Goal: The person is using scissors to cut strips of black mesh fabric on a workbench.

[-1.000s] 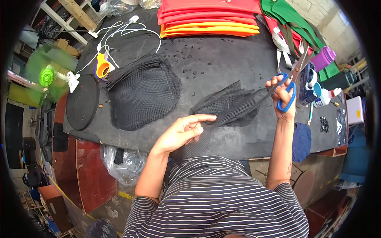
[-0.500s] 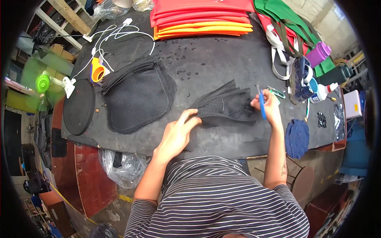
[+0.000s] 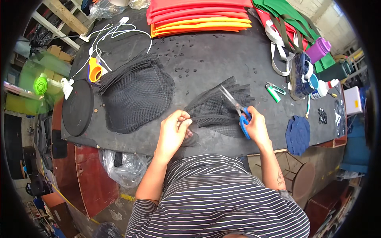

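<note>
My left hand (image 3: 174,129) pinches the left edge of a gathered piece of black mesh fabric (image 3: 214,104) in front of me, thumb against fingers. In my right hand (image 3: 256,126) is a pair of scissors (image 3: 234,102) with blue handles, fingers wrapped round the loops. The blades are parted and point up and left over the mesh. Left of my hands lies a stack of rounded black mesh pieces (image 3: 137,99). A green-handled thread snipper (image 3: 279,88) and a green lighter (image 3: 273,93) rest to the right of the mesh.
Folded red and orange fabric (image 3: 200,18) is piled at the back. Bottles, including a purple one (image 3: 318,50), stand at the right. Navy fabric pieces (image 3: 297,135) lie near the front right edge. At the left are a black disc (image 3: 77,107), white cables (image 3: 119,32) and a small green fan (image 3: 41,84).
My right hand has moved left and down, bringing the scissors over the mesh with blades parted. My left hand has shifted slightly left, its fingers now pinching the mesh edge.
</note>
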Action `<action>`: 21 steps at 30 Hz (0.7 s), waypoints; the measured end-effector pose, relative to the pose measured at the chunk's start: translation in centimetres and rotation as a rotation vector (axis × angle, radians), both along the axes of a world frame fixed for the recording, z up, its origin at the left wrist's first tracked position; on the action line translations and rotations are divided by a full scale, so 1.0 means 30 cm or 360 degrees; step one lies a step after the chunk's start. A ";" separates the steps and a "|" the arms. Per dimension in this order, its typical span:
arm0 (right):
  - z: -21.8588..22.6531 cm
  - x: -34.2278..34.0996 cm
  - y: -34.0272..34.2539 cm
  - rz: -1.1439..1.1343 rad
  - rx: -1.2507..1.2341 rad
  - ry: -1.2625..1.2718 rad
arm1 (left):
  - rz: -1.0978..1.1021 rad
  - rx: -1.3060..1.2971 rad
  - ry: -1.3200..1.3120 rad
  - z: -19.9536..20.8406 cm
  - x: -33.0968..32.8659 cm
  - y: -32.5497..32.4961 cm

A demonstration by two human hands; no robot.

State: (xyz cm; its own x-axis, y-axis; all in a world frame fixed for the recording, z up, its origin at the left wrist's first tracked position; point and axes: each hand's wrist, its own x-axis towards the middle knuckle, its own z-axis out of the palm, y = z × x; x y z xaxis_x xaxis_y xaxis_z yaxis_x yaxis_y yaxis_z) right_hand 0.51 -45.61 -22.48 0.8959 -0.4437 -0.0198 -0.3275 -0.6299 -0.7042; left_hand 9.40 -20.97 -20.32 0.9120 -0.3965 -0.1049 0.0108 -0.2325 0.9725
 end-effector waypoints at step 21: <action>0.043 -0.113 0.150 0.0637 0.1696 0.0751 | -0.0095 -0.0246 0.0535 -0.077 0.069 0.015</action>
